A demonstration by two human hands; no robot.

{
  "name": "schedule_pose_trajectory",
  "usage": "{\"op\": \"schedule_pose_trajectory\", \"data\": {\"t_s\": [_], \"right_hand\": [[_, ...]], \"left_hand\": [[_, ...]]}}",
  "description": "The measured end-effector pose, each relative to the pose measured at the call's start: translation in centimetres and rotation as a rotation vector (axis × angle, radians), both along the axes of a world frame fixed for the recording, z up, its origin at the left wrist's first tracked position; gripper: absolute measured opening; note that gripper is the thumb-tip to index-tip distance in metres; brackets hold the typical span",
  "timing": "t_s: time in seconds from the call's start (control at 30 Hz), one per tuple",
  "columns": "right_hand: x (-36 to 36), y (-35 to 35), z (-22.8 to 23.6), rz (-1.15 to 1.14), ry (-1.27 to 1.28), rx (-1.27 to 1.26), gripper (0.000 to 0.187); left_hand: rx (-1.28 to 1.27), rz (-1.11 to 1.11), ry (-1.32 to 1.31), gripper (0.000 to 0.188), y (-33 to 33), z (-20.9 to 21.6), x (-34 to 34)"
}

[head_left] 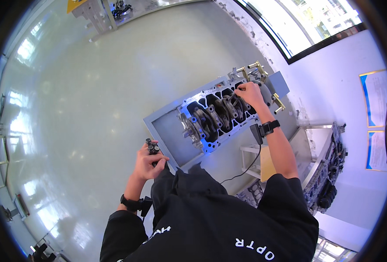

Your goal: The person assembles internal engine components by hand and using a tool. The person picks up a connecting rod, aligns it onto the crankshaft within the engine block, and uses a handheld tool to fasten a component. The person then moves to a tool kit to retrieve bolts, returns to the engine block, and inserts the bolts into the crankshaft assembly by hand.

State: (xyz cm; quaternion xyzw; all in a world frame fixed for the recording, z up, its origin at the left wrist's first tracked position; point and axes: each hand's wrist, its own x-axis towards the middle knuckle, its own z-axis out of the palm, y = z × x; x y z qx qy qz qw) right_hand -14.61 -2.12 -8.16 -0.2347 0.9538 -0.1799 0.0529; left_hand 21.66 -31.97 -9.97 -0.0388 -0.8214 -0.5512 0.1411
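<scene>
1. Head view, the work: an engine block point(226, 134) lies with its open side up on a grey table point(159, 139) with a raised rim. A crankshaft point(213, 114) sits inside it.
2. Head view, hands: the left hand point(146, 162), beside the table's near left corner, is closed around several dark cylindrical parts point(152, 148). The right hand point(251, 93) reaches to the block's far end, fingertips close together; whether they grip anything, I cannot tell.
3. Head view, progress: the crankshaft appears seated; the held parts are off the block. Whether they belong there is unclear.
4. Head view, surroundings: brass-coloured handles point(279, 105) stand near the right hand, which hides part of the block. A black cable point(258, 156) hangs from the right wrist, a possible snag. Further right is a rack of engine parts point(320, 187).
</scene>
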Motion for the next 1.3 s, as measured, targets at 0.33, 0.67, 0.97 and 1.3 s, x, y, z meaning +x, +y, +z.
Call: {"op": "schedule_pose_trajectory", "data": {"t_s": [0.33,0.67,0.97,1.3], "right_hand": [[0.6,-3.7,1.6,0.080,-0.020,0.190,0.032],[1.6,-2.9,2.4,0.089,-0.138,0.233,0.031],[2.5,-0.7,3.2,0.031,-0.156,0.250,0.039],[3.7,1.9,0.7,0.027,-0.210,0.135,0.035]], "left_hand": [[-0.009,-0.062,0.023,0.015,0.0,-0.1,-0.9],[-0.017,-0.063,-0.009,0.014,-0.1,-0.2,-0.9],[-0.004,-0.101,0.012,0.013,0.6,-0.1,-1.7],[-0.002,-0.134,-0.020,0.013,1.1,-0.4,-1.8]]}}
